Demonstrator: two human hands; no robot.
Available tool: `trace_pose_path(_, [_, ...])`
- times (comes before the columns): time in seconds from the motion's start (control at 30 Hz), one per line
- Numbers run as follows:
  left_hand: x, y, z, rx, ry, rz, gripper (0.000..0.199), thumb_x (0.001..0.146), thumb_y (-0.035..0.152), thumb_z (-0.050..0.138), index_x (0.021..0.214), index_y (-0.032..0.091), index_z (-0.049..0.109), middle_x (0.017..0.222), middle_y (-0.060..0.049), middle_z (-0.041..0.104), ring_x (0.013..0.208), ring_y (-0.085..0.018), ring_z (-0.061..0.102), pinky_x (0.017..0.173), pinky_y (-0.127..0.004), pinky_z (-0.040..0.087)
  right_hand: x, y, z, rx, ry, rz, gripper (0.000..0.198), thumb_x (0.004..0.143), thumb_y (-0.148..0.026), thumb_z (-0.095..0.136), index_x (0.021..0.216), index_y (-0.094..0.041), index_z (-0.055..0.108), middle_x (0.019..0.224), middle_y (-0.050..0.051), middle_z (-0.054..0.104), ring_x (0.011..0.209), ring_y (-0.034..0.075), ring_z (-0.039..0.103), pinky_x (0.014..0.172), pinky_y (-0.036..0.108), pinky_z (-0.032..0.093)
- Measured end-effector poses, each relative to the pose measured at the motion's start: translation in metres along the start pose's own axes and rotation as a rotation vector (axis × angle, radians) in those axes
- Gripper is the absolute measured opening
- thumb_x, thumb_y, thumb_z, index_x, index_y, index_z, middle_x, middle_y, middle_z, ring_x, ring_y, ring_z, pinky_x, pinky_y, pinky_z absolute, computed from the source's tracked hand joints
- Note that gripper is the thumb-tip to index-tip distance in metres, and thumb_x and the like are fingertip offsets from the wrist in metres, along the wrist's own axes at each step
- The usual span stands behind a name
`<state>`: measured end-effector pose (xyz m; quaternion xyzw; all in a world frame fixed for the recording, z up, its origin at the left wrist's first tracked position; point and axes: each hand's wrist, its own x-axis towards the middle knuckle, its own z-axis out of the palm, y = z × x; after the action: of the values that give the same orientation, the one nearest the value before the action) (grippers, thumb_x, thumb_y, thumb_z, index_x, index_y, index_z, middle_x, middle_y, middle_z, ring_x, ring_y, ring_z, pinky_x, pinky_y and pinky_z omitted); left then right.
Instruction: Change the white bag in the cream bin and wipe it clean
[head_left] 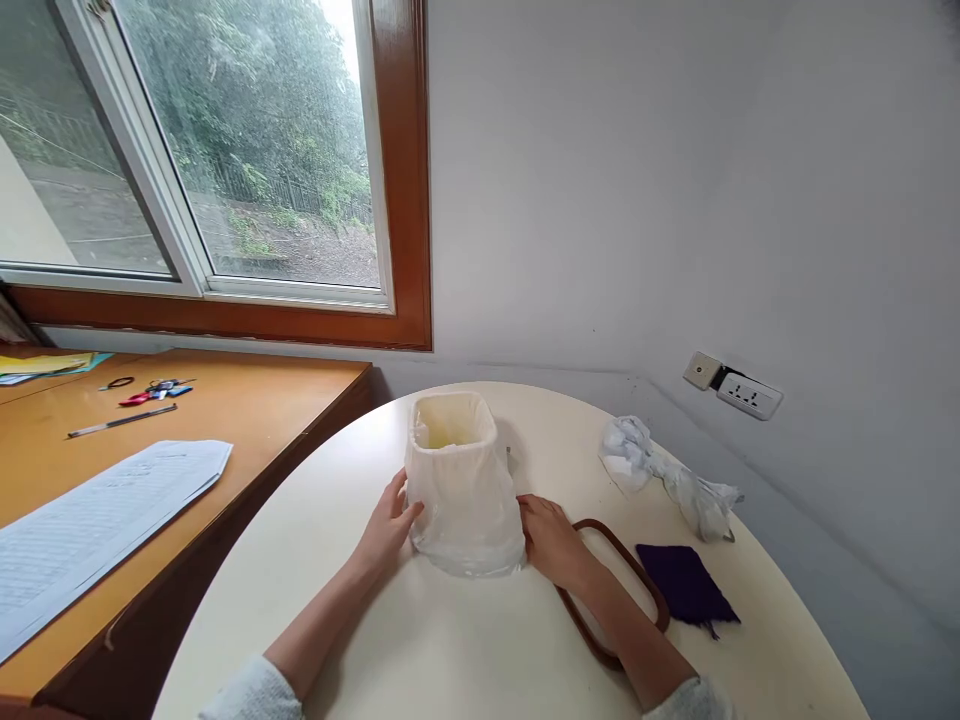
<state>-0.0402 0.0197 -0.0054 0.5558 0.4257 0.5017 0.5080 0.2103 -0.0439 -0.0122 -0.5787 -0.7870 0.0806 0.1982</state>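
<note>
1. A soft-cornered container (pixel 465 500) stands upright on the round white table (pixel 360 640), its mouth facing up and its walls widening toward the base; it is the landmark for every place below.
2. Translucent whitish plastic (pixel 472 560) covers its outside, turned over the rim and bunched in loose folds around the foot.
3. Inside the mouth, more of the whitish plastic lines the walls, and a pale yellow patch shows deep down; what that patch is, I cannot tell.
4. The left hand (pixel 391 515) is against the container's left side, thumb on the front and set apart from the fingers, which reach around the side; whether it pinches the plastic, I cannot tell.
5. The right hand (pixel 551 540) is at the container's lower right side, its fingers bent inward and touching the plastic; the fingertips are hidden, so how far they are parted and whether they grip anything, I cannot tell.
6. To the right of the container and nearer the person, a brown rounded loop (pixel 634 562) lies flat, with the right forearm passing over it.
7. Farther right of the container, just beyond the loop, lies a dark purple cloth (pixel 686 585).
8. Right of the container and behind the cloth is a crumpled, twisted whitish plastic bundle (pixel 675 478); its contents, if any, cannot be made out.
9. Well left of the container, a wooden desk (pixel 277 400) bears written papers (pixel 112 530), a pen (pixel 121 421) and some keys (pixel 159 391).
</note>
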Motion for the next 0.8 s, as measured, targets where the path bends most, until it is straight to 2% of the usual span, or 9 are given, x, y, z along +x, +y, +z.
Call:
trace_pose_path(0.13, [-0.006, 0.013, 0.006, -0.101, -0.129, -0.029, 0.055, 0.066, 0.015, 0.054, 0.12, 0.023, 0.052, 0.128, -0.007, 0.052, 0.119, -0.027, 0.045, 0.093, -0.037, 0.04, 0.0, 0.001, 0.004, 0.096, 0.033, -0.01, 0.038, 0.068, -0.001, 0.042, 0.097, -0.017, 0.062, 0.109, 0.01, 0.059, 0.103, 0.023, 0.053, 0.091, 0.036, 0.035])
trace_pose_path(0.2, [-0.008, 0.018, 0.007, -0.107, -0.133, -0.039, 0.054, 0.067, 0.015, 0.054, 0.12, 0.023, 0.053, 0.128, -0.006, 0.052, 0.118, -0.028, 0.045, 0.093, -0.037, 0.04, 0.0, 0.001, 0.005, 0.225, 0.054, 0.02, 0.034, 0.065, -0.001, 0.044, 0.087, -0.017, 0.064, 0.101, 0.01, 0.062, 0.094, 0.022, 0.056, 0.085, 0.034, 0.038])
trace_pose_path(0.3, [-0.009, 0.021, 0.007, -0.138, -0.112, -0.045, 0.053, 0.066, 0.015, 0.055, 0.119, 0.023, 0.055, 0.121, -0.006, 0.058, 0.115, -0.028, 0.048, 0.092, -0.037, 0.04, 0.002, 0.001, 0.005, 0.391, 0.089, 0.108, 0.025, 0.065, -0.003, 0.045, 0.073, -0.018, 0.063, 0.079, 0.006, 0.065, 0.072, 0.019, 0.057, 0.068, 0.03, 0.041])
trace_pose_path(0.37, [-0.008, 0.019, 0.006, -0.215, -0.109, -0.063, 0.054, 0.068, 0.017, 0.055, 0.121, 0.023, 0.053, 0.115, -0.007, 0.06, 0.113, -0.027, 0.049, 0.093, -0.036, 0.039, 0.004, 0.0, 0.003, 0.457, 0.118, 0.154, 0.026, 0.069, -0.007, 0.042, 0.077, -0.019, 0.064, 0.071, 0.004, 0.065, 0.065, 0.018, 0.056, 0.061, 0.028, 0.04])
trace_pose_path(0.47, [-0.001, 0.014, 0.005, -0.369, -0.031, -0.141, 0.053, 0.072, 0.023, 0.056, 0.125, 0.024, 0.049, 0.106, -0.007, 0.061, 0.106, -0.023, 0.053, 0.091, -0.034, 0.04, 0.011, 0.0, -0.003, 0.769, 0.243, 0.268, 0.026, 0.075, -0.018, 0.042, 0.087, -0.019, 0.065, 0.075, 0.003, 0.066, 0.069, 0.018, 0.056, 0.062, 0.027, 0.041])
trace_pose_path(0.53, [0.007, 0.011, 0.004, -0.427, 0.058, -0.197, 0.052, 0.073, 0.029, 0.057, 0.124, 0.024, 0.049, 0.098, -0.006, 0.06, 0.096, -0.02, 0.057, 0.086, -0.031, 0.043, 0.018, -0.001, -0.007, 0.958, 0.324, 0.348, 0.027, 0.074, -0.026, 0.045, 0.091, -0.019, 0.065, 0.077, 0.002, 0.067, 0.073, 0.018, 0.056, 0.064, 0.027, 0.041])
trace_pose_path(0.6, [0.014, 0.009, 0.004, -0.422, 0.098, -0.216, 0.052, 0.072, 0.034, 0.058, 0.122, 0.024, 0.049, 0.09, -0.004, 0.059, 0.085, -0.018, 0.058, 0.077, -0.029, 0.046, 0.025, -0.002, -0.008, 1.028, 0.354, 0.39, 0.029, 0.073, -0.03, 0.046, 0.092, -0.018, 0.065, 0.076, 0.002, 0.067, 0.074, 0.018, 0.055, 0.063, 0.027, 0.041])
trace_pose_path(0.7, [0.022, 0.009, 0.007, -0.366, 0.068, -0.204, 0.048, 0.072, 0.039, 0.057, 0.118, 0.023, 0.052, 0.082, -0.002, 0.058, 0.071, -0.015, 0.057, 0.065, -0.026, 0.044, 0.037, -0.007, -0.002, 1.136, 0.356, 0.433, 0.029, 0.071, -0.035, 0.049, 0.087, -0.016, 0.065, 0.07, 0.002, 0.065, 0.068, 0.016, 0.054, 0.059, 0.025, 0.039])
trace_pose_path(0.8, [0.024, 0.009, 0.01, -0.338, 0.003, -0.196, 0.04, 0.071, 0.033, 0.059, 0.109, 0.021, 0.058, 0.076, 0.0, 0.058, 0.064, -0.013, 0.053, 0.059, -0.024, 0.041, 0.046, -0.014, 0.008, 1.235, 0.346, 0.456, 0.029, 0.068, -0.038, 0.051, 0.079, -0.015, 0.064, 0.063, 0.001, 0.063, 0.062, 0.014, 0.051, 0.056, 0.025, 0.038])
